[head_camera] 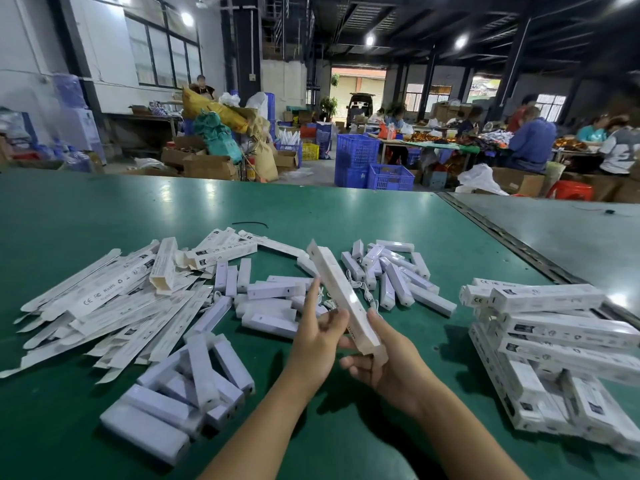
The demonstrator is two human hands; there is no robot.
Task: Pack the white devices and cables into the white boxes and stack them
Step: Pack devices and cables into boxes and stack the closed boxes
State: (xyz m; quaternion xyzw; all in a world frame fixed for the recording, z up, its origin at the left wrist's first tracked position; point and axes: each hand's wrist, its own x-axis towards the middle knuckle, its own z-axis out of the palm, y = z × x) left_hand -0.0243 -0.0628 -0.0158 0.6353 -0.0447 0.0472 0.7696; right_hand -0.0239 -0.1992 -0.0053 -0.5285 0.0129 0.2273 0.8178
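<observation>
A long white box (337, 292) is held above the green table, pointing away from me, its far flap open. My right hand (381, 362) grips its near end from below. My left hand (317, 334) touches its left side with the fingertips. Loose white devices (273, 306) lie in piles under and around the box, several more (187, 386) near my left forearm and others (398, 275) further right. Thin white cables (363, 289) lie among them. Flat unfolded white boxes (104, 306) spread out on the left. Packed boxes (561, 341) are stacked on the right.
The green table (104, 209) extends far ahead; a dark seam (502, 237) separates it from a second table on the right. A black cable tie (249, 224) lies beyond the boxes. Blue crates, cartons and seated people fill the hall behind.
</observation>
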